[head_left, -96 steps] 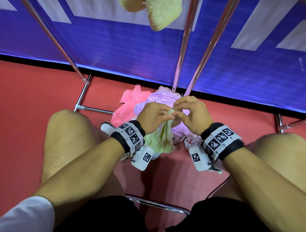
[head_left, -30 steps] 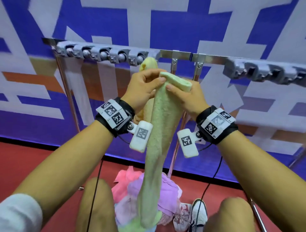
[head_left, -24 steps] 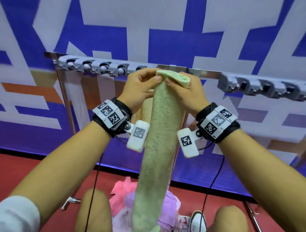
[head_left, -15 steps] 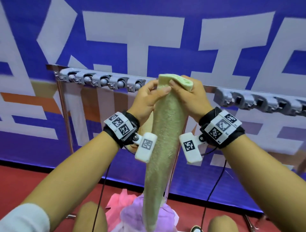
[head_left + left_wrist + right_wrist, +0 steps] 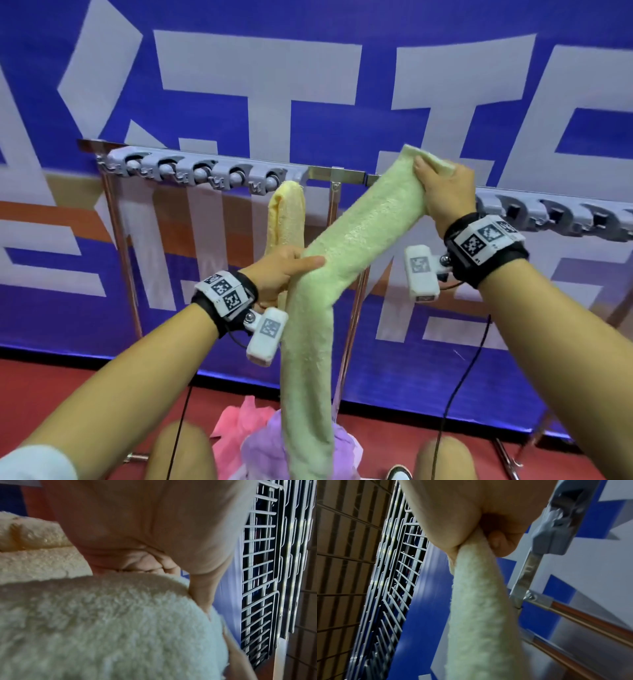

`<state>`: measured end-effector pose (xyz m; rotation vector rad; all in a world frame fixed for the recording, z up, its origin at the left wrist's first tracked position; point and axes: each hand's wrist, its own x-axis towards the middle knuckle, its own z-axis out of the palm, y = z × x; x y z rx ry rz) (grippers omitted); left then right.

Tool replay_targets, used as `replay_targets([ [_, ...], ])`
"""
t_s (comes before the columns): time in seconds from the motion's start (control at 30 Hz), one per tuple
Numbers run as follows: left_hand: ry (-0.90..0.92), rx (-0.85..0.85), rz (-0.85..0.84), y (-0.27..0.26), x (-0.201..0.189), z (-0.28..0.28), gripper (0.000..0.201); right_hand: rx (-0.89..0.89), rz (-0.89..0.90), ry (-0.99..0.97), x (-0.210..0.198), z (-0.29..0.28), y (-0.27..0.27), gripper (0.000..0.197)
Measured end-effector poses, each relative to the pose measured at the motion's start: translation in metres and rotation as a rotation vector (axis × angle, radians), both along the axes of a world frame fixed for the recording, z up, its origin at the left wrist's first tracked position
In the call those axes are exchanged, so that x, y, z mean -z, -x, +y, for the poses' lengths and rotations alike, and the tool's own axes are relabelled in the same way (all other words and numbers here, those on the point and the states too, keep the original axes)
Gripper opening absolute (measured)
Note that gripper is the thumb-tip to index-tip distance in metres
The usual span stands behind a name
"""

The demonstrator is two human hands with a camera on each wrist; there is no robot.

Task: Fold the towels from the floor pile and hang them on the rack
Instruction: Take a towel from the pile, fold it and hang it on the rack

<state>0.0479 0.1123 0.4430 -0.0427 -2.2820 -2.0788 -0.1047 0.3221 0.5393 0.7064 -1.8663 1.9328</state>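
A long, narrow light green towel is held up in front of the metal rack. My right hand grips its top end level with the rack bar; the right wrist view shows that green towel pinched in my curled fingers. My left hand holds the towel's middle, thumb on top, with the rest hanging to the floor. The left wrist view shows the green towel draped across my fingers. A yellow towel hangs from a clip on the rack.
Grey clip rows run along the rack's bar on the left and right. A pile of pink and purple towels lies on the red floor between my knees. A blue-and-white banner stands behind the rack.
Both hands held the towel's top end together. Now my left hand has slid down to its middle and my right hand has carried the top end up and to the right.
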Motion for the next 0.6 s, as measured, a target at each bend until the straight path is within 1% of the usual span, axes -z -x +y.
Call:
replay_targets([
  [0.07, -0.017, -0.03, 0.022, 0.003, -0.008, -0.011, 0.035, 0.125, -0.016, -0.052, 0.011, 0.007, 0.009, 0.025],
  [0.1, -0.035, -0.047, 0.044, 0.002, -0.015, -0.016, 0.036, 0.162, -0.024, -0.083, 0.017, 0.01, 0.012, 0.028],
  [0.17, -0.074, -0.05, 0.081, 0.004, -0.029, -0.023, 0.035, 0.146, -0.105, -0.168, 0.031, 0.016, 0.02, 0.022],
  [0.2, -0.074, -0.052, 0.08, 0.006, -0.037, -0.024, 0.028, 0.118, -0.154, -0.271, 0.037, 0.019, 0.02, 0.018],
  [0.23, -0.08, -0.05, 0.087, 0.006, -0.046, -0.02, 0.023, 0.102, -0.196, -0.418, 0.043, 0.02, 0.019, 0.018],
  [0.27, -0.082, -0.042, 0.085, 0.007, -0.054, -0.017, 0.021, 0.102, -0.209, -0.581, 0.049, 0.02, 0.018, 0.022],
  [0.3, -0.078, -0.03, 0.085, 0.011, -0.06, -0.013, 0.021, 0.112, -0.188, -0.707, 0.053, 0.018, 0.015, 0.03],
  [0.33, -0.064, -0.015, 0.08, 0.016, -0.065, -0.008, 0.02, 0.108, -0.124, -0.749, 0.053, 0.014, 0.009, 0.036],
  [0.37, -0.03, 0.008, 0.071, 0.021, -0.068, -0.002, 0.022, 0.073, -0.046, -0.727, 0.051, 0.007, -0.001, 0.037],
  [0.4, 0.017, 0.026, 0.057, 0.026, -0.07, 0.004, 0.025, -0.013, 0.011, -0.661, 0.049, -0.001, -0.009, 0.032],
  [0.43, 0.058, 0.041, 0.048, 0.029, -0.071, 0.009, 0.027, -0.138, 0.005, -0.569, 0.046, -0.01, -0.018, 0.027],
  [0.47, 0.086, 0.052, 0.04, 0.03, -0.072, 0.013, 0.025, -0.274, -0.054, -0.484, 0.042, -0.021, -0.028, 0.024],
  [0.53, 0.109, 0.086, 0.041, 0.032, -0.071, 0.018, 0.018, -0.503, -0.19, -0.389, 0.038, -0.036, -0.046, 0.029],
  [0.6, 0.096, 0.12, 0.048, 0.031, -0.069, 0.017, 0.017, -0.568, -0.245, -0.398, 0.037, -0.044, -0.053, 0.031],
])
